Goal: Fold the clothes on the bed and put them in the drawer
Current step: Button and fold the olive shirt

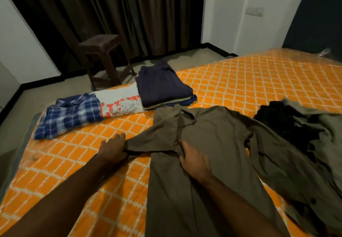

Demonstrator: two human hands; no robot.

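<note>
The olive-brown shirt [212,144] lies spread on the bed [249,81] in front of me. My left hand [112,149] sits at the end of its left sleeve, fingers [118,137] curled, pinching the cuff edge. My right hand [194,161] rests on the shirt's front, fingers gathering a fold of cloth near the placket. Beyond lie a folded plaid shirt [68,115], a white printed T-shirt [120,101] and a navy stack [162,85]
</note>
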